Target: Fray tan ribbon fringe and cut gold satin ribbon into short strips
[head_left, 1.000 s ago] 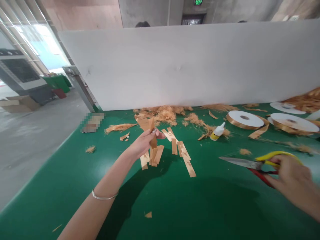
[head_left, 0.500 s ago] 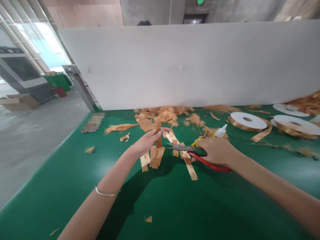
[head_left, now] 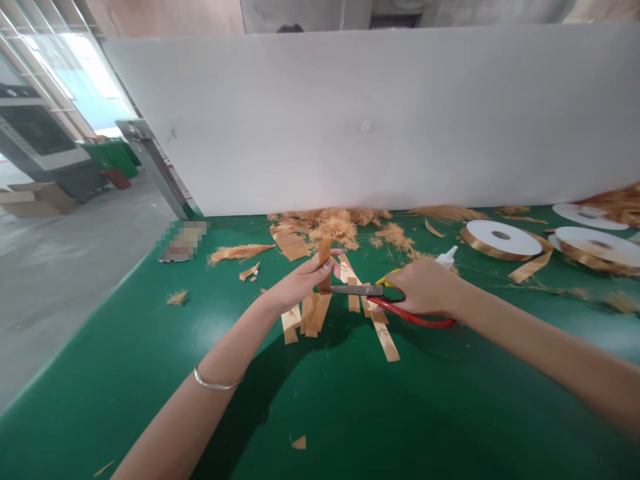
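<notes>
Between the fingers of my left hand (head_left: 313, 272) is a short strip of gold ribbon (head_left: 325, 251), held upright. My right hand (head_left: 425, 288) grips scissors (head_left: 357, 291) with red and yellow handles. Their blades point left and look closed together, with the tips at the lower part of the held strip. Under and around my hands lie several cut ribbon pieces (head_left: 387, 339) on the green table (head_left: 370, 407). A white-nozzled bottle (head_left: 447, 257) is partly hidden behind my right hand.
Ribbon spools (head_left: 501, 239) lie at the right. Loose tan fibre (head_left: 335, 227) is heaped along the white panel (head_left: 350, 120) at the back. A fibre bundle (head_left: 240, 253) and a blurred-out flat object (head_left: 183, 241) lie on the left, near the table's edge.
The scissor blades have closed and moved left to the strip's lower part. My left hand has shifted slightly right with the strip. The whole view has tilted slightly downward.
</notes>
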`<state>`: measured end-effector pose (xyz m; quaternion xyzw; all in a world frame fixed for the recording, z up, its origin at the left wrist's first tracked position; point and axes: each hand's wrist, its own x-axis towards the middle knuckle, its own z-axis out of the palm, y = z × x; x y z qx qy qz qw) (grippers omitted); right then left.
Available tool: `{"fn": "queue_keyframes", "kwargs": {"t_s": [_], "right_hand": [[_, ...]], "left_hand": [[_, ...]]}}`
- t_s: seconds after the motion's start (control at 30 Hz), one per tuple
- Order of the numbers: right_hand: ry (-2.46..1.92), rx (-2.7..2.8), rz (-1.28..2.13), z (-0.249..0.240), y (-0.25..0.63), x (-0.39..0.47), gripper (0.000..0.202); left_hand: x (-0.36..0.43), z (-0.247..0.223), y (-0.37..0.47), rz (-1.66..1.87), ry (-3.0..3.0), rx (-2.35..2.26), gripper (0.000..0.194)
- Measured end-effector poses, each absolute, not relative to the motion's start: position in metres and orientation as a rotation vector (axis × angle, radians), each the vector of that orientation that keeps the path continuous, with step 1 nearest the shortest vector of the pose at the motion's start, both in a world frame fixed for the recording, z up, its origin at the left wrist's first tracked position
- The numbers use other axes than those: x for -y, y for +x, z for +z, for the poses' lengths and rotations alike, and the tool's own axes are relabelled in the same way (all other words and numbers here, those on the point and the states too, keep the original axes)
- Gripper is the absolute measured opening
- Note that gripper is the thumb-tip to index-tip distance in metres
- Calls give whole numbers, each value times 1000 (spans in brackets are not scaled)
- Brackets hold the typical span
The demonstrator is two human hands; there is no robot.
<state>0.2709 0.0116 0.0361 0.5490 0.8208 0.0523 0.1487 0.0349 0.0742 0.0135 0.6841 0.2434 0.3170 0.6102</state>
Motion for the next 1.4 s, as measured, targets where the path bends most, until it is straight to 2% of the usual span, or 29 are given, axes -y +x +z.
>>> {"fn": "queue_keyframes", "kwargs": {"t_s": [0.33, 0.87, 1.1, 1.4], "right_hand": [[1561, -2325, 172, 37, 269, -12, 50], [1605, -2290, 209, 41, 288, -19, 40], [1601, -2278, 204, 39, 290, -19, 37], [1734, -2393, 191, 35, 300, -4, 41]], "left_hand": [[-74, 12, 37, 677, 1676, -542, 30], [-102, 14, 55, 683, 1569, -501, 22], [-105, 11, 59, 645, 1551, -467, 28], [-90, 26, 62, 858, 1552, -563, 26]]}}
